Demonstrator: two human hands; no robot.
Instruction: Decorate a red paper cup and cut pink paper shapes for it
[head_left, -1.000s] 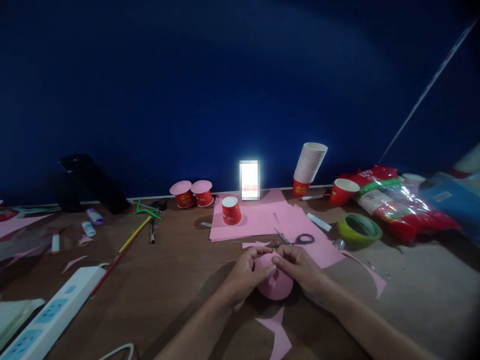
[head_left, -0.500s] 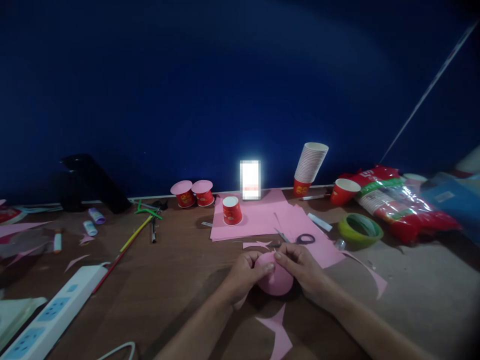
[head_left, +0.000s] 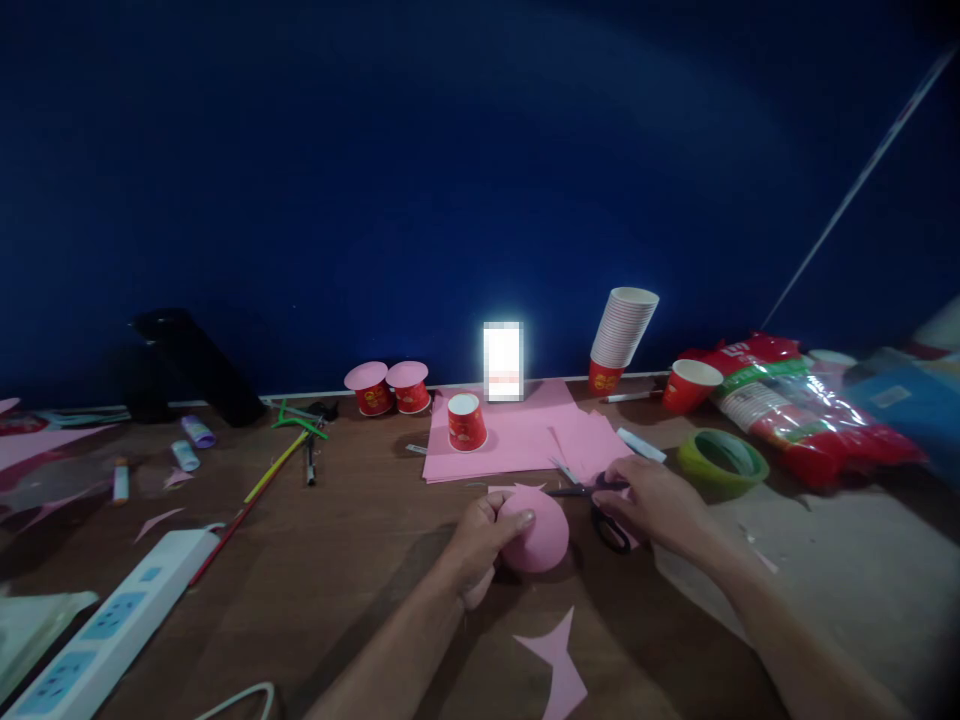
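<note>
My left hand (head_left: 480, 540) is closed on a round pink paper disc (head_left: 534, 530), thumb on its top, just above the brown table (head_left: 337, 580). To its right, my right hand (head_left: 652, 500) curls its fingers around the black handles of a pair of scissors (head_left: 600, 505) that lie at the front edge of a stack of pink paper sheets (head_left: 525, 440). One handle loop shows below the fingers. A pink paper offcut (head_left: 559, 665) lies on the table in front of my hands.
An upturned red paper cup (head_left: 466, 422) stands on the pink sheets. Two pink-topped cups (head_left: 390, 387) and a leaning cup stack (head_left: 619, 335) are at the wall. A green tape roll (head_left: 724, 460), a cup package (head_left: 795, 410), pens (head_left: 285, 465) and a power strip (head_left: 97, 625) lie about.
My right hand has let go of the pink disc and moved right and back onto the scissors. My left hand keeps the disc, shifted slightly left.
</note>
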